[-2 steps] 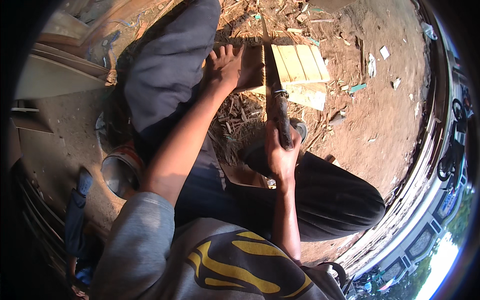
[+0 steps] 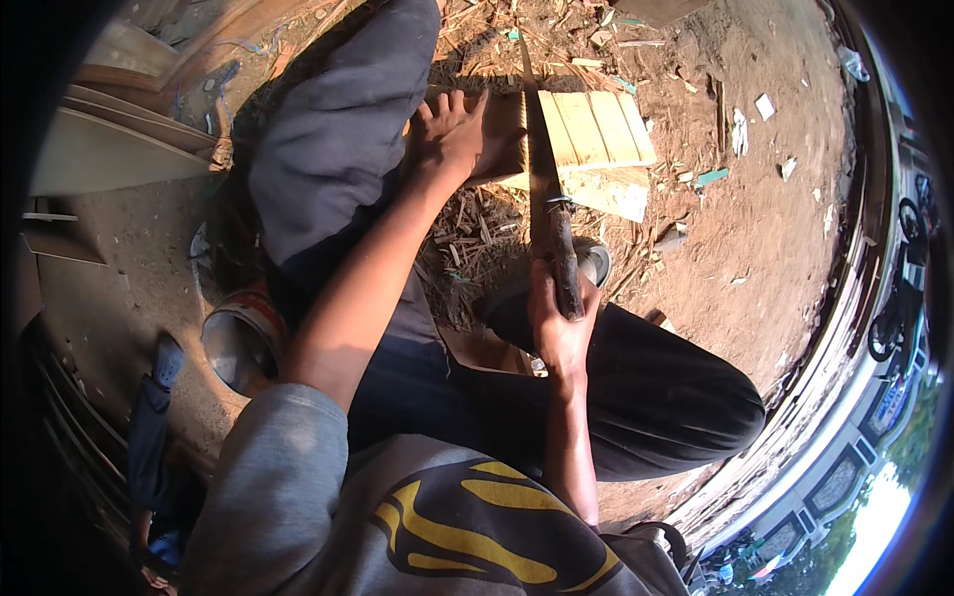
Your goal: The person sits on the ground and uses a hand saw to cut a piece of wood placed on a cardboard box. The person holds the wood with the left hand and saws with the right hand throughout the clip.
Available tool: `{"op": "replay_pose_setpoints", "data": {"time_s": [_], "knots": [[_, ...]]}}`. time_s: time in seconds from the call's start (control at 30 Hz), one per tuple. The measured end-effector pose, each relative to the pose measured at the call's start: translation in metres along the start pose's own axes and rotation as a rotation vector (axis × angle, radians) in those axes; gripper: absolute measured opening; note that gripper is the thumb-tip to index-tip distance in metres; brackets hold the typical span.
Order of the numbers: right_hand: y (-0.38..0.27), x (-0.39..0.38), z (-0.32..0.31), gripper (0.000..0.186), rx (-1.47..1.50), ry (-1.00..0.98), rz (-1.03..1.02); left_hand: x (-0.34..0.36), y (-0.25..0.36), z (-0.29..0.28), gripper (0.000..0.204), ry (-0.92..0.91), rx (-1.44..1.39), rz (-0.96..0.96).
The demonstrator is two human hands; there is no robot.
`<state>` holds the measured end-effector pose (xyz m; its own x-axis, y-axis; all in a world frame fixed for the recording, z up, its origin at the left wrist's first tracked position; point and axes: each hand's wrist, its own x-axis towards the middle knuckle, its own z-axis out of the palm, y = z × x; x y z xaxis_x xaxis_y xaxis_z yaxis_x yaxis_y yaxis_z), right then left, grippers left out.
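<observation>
Dark-bladed handsaw (image 2: 542,149) with a rough brown stick-shaped handle (image 2: 562,243) lies across a pale yellow, grooved wooden board (image 2: 601,129), its long axis running away from the person, the narrow tip pointing forward and slightly left beyond the board's far edge, the butt pointing back and a little right. The right hand (image 2: 563,323) is wrapped around the handle, while the left hand (image 2: 453,137), fingers spread, rests palm-down on shaded brown wood (image 2: 504,124) left of the blade.
</observation>
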<state>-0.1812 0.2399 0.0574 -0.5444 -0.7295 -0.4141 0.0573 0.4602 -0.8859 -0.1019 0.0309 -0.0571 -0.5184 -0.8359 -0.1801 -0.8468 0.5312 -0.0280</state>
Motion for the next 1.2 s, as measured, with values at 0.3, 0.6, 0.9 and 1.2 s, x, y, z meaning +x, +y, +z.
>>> {"op": "replay_pose_setpoints", "data": {"time_s": [0.3, 0.6, 0.9, 1.2], "knots": [[0.004, 0.030, 0.007, 0.021, -0.012, -0.012, -0.073, 0.007, -0.004, 0.007, 0.070, 0.033, 0.070, -0.006], [-0.013, 0.030, 0.001, 0.014, 0.067, -0.071, 0.098, 0.013, -0.002, 0.007, 0.072, 0.024, 0.009, -0.043], [-0.001, -0.005, -0.017, 0.014, 0.024, -0.082, 0.165, 0.014, 0.008, 0.002, 0.072, -0.070, -0.101, -0.105], [-0.006, 0.017, 0.000, 0.019, -0.023, -0.020, -0.009, 0.014, 0.000, 0.006, 0.068, -0.054, 0.007, -0.046]]}}
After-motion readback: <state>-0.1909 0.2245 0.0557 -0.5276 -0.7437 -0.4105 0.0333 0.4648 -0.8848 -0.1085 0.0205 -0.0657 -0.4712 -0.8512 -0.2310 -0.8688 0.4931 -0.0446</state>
